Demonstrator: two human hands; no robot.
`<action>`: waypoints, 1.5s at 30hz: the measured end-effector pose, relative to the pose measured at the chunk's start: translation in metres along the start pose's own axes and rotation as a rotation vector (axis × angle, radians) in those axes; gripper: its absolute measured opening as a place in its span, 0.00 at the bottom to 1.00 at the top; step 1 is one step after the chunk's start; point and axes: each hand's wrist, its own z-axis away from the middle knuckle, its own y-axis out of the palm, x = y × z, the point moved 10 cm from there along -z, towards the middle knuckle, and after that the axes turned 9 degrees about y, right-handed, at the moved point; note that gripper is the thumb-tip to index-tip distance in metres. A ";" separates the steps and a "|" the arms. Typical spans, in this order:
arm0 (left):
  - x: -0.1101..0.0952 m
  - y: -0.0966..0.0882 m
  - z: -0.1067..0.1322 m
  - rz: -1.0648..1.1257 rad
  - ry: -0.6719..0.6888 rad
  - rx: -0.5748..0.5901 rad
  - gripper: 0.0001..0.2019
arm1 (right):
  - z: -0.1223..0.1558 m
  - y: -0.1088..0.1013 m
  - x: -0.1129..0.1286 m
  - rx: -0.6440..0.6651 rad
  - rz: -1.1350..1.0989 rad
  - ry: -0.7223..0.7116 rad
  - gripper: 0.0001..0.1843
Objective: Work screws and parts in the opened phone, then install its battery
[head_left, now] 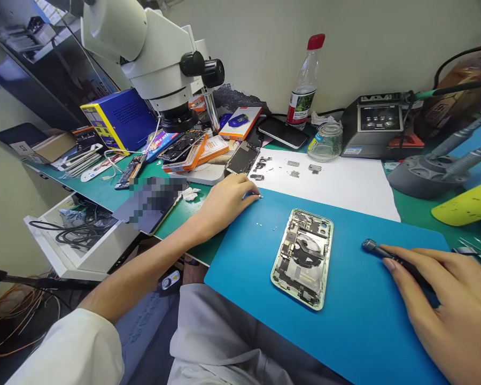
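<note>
On my feed, the opened smartphone with its pale green frame and bare circuit boards (302, 258) lies face down in the middle of the blue rubber work mat (356, 326), between the two hands and touching neither. My left hand (228, 200) rests at the mat's far left corner, fingertips pressed together and pinching a thin dark tool (257, 196) too small for me to identify. My right hand (452, 305) lies flat at the right edge, its fingers loosely spread over a black screwdriver (385, 254) whose tip points towards the phone.

Nothing stands between either hand and the phone. Just behind the mat is one white paper sheet (344, 184) carrying about five small metal parts. A few tiny screws dot the mat near the left hand.

Further back I count one white stereo microscope (160, 59), one clear plastic bottle with a red cap (304, 85), one squat glass jar (325, 141) and one grey soldering station (379, 125).

Everything sits on a cluttered green-topped bench (414, 214) against a plain pale wall.
</note>
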 end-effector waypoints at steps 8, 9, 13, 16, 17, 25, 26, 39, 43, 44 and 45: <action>-0.024 -0.013 0.018 0.052 0.030 -0.022 0.04 | -0.004 -0.018 0.023 -0.007 0.079 -0.050 0.23; -0.028 -0.016 0.024 0.057 0.032 -0.026 0.04 | -0.003 -0.018 0.023 -0.012 0.082 -0.055 0.23; -0.044 -0.022 0.046 0.071 0.047 -0.019 0.05 | -0.003 -0.019 0.026 -0.067 0.102 -0.114 0.17; -0.048 -0.018 0.058 0.059 0.067 0.005 0.11 | -0.007 -0.022 0.027 -0.113 0.113 -0.154 0.15; -0.047 -0.017 0.060 0.049 0.065 0.004 0.15 | -0.009 -0.025 0.029 -0.129 0.117 -0.164 0.14; -0.039 -0.001 0.060 0.081 0.019 -0.033 0.13 | 0.000 -0.042 0.133 0.092 -0.252 -0.433 0.19; -0.039 0.000 0.060 0.093 0.014 -0.039 0.11 | 0.002 -0.043 0.147 0.095 -0.280 -0.443 0.21; -0.006 -0.009 0.051 0.329 -0.188 -0.131 0.08 | 0.005 -0.025 0.156 0.217 -0.307 -0.497 0.18; -0.024 -0.014 0.065 0.454 -0.221 -0.092 0.09 | 0.004 -0.031 0.154 0.177 -0.330 -0.472 0.18; -0.030 -0.012 0.068 0.495 -0.219 -0.061 0.08 | 0.005 -0.031 0.154 0.178 -0.335 -0.475 0.18; -0.036 -0.009 0.071 0.529 -0.219 -0.036 0.08 | 0.006 -0.031 0.154 0.184 -0.338 -0.475 0.18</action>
